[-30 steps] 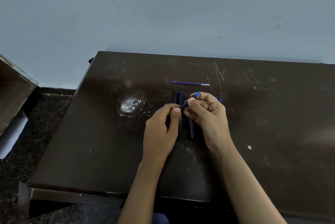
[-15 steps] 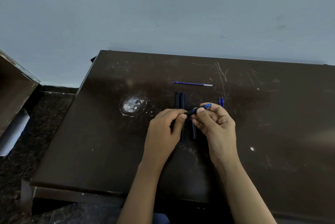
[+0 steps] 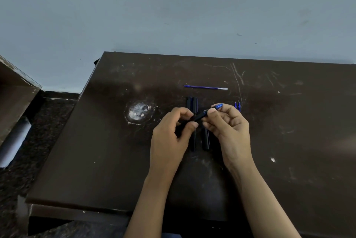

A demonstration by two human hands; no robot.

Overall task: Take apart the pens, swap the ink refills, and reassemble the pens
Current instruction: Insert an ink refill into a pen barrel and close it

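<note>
Over the middle of the dark table (image 3: 96, 160) both hands hold one dark pen (image 3: 201, 116) with a blue tip end (image 3: 218, 106). My left hand (image 3: 171, 137) pinches its lower left end. My right hand (image 3: 229, 130) grips the end near the blue tip. A loose blue refill (image 3: 205, 87) lies flat farther back. Two dark caps (image 3: 192, 104) lie side by side behind my hands. Dark barrels (image 3: 205, 141) lie under my hands, partly hidden. Two small blue tips (image 3: 237, 105) rest to the right.
A white scuffed patch (image 3: 138, 112) marks the table left of my hands. The pale wall (image 3: 173, 6) rises right behind the table. A brown box edge (image 3: 15, 91) and a white roll (image 3: 13, 141) sit on the dark floor at left.
Both hands with the pen have drifted slightly right and toward me. The pen now lies flatter between my hands, and the two small blue tips are uncovered.
</note>
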